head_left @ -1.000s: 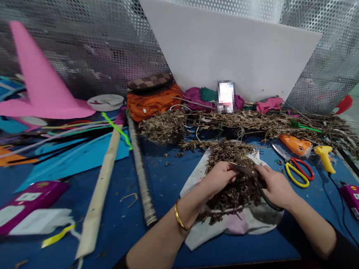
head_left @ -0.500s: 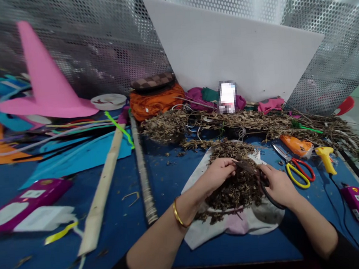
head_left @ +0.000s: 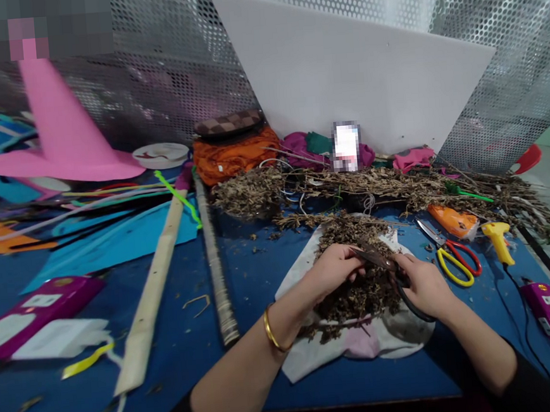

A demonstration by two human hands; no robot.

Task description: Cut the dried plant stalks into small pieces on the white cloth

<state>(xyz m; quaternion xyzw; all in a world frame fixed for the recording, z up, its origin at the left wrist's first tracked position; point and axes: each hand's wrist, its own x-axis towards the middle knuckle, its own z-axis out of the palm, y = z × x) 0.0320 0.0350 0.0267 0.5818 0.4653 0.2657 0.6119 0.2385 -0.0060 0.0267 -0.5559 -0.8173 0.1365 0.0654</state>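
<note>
A heap of dry brown plant bits (head_left: pixel 359 301) lies on a white cloth (head_left: pixel 310 354) in front of me. My right hand (head_left: pixel 421 285) is wrapped round the handles of dark scissors (head_left: pixel 377 259), whose blades point left over the heap. On the other side, my left hand (head_left: pixel 336 268), below a gold bangle, is closed in a pinch near the blade tips. What its fingers pinch is too small to make out.
Scissors with red and yellow handles (head_left: pixel 455 261), an orange packet (head_left: pixel 453 220) and a yellow glue gun (head_left: pixel 499 242) lie right. Dry stalks (head_left: pixel 387 184) stretch behind the cloth. Leftward are a wooden stick (head_left: pixel 153 298), a wrapped rod (head_left: pixel 217 267) and a pink hat (head_left: pixel 63 121).
The view has shifted slightly, moving the objects on the left a little further left. Both hands keep nearly the same pose, with the dark scissors still over the heap.
</note>
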